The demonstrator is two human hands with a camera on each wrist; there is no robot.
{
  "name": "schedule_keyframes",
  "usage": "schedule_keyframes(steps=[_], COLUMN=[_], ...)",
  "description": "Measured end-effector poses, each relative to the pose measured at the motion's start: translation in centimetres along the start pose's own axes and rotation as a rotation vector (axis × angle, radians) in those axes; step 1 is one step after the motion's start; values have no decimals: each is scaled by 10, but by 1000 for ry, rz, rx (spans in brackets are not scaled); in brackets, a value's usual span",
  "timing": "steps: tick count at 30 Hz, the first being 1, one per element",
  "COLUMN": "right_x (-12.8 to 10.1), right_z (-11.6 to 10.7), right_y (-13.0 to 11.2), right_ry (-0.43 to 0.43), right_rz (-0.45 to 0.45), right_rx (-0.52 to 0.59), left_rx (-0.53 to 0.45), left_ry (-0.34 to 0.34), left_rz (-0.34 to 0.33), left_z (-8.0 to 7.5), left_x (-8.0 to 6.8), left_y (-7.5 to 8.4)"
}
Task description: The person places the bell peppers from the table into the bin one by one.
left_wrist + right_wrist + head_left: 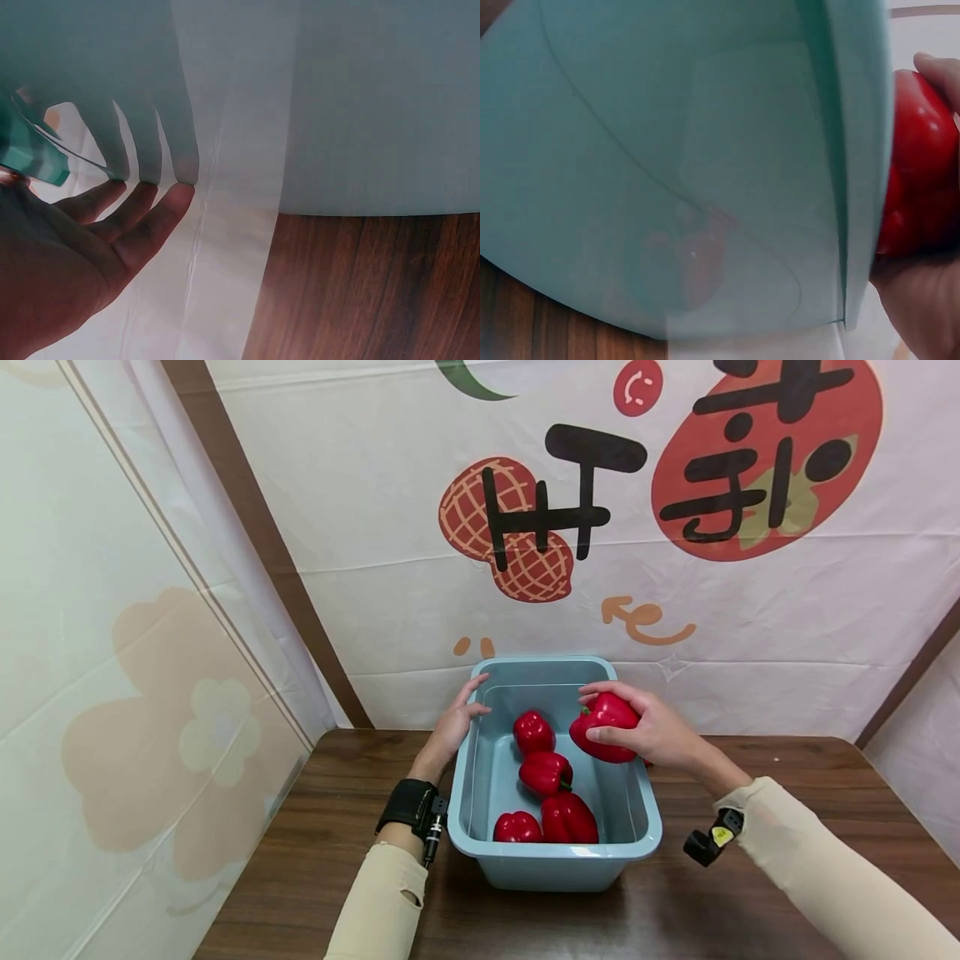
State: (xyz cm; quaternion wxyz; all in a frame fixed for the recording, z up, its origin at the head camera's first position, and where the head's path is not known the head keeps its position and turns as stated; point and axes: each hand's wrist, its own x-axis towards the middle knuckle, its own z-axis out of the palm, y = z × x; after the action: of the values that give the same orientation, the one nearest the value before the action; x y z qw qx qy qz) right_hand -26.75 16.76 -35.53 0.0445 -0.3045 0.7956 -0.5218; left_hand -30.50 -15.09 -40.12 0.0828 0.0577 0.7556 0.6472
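A: Nearest you, on the dark wood-grain table (300, 860), stands the pale blue plastic tub (555, 860). Smooth, thin-walled, rounded rim. Four red peppers lie inside: two at the near wall (517, 828) (568, 818), one mid-tub (545, 772), one further back (533, 732).

B: And my hands?

A: Your left hand (452, 727) rests on the tub's far-left rim, fingers straight and slightly apart, holding nothing. The left wrist view shows those fingers (154, 217) spread against the tub's outer wall. Your right hand (660, 731) holds a fifth red pepper (603, 727) above the tub's far-right edge, thumb and fingers curled round its sides.

B: How will that pepper handle?

A: Judging by look: light and hollow, glossy waxy skin, so somewhat slippery. Lobed, firm wall, but likely to bruise if squeezed or dropped. Best taken around the broad shoulders, as you have it. I cannot see its stem, so cannot say which way it points.

B: Behind the tub?

A: A creased white cloth backdrop (375, 527) printed with red fruit shapes and black lettering, a brown strip (255, 535) at the corner.
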Motion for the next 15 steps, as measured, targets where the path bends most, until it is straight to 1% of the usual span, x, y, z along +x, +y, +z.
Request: schedule_keyframes(steps=[15], right_x=[2], right_z=[4], right_y=[-3], right_ry=[-25], right_rz=[13], right_rx=[11], left_rx=[0], left_ry=[-2], left_rz=[-7], left_z=[-1], left_x=[0], left_y=[0])
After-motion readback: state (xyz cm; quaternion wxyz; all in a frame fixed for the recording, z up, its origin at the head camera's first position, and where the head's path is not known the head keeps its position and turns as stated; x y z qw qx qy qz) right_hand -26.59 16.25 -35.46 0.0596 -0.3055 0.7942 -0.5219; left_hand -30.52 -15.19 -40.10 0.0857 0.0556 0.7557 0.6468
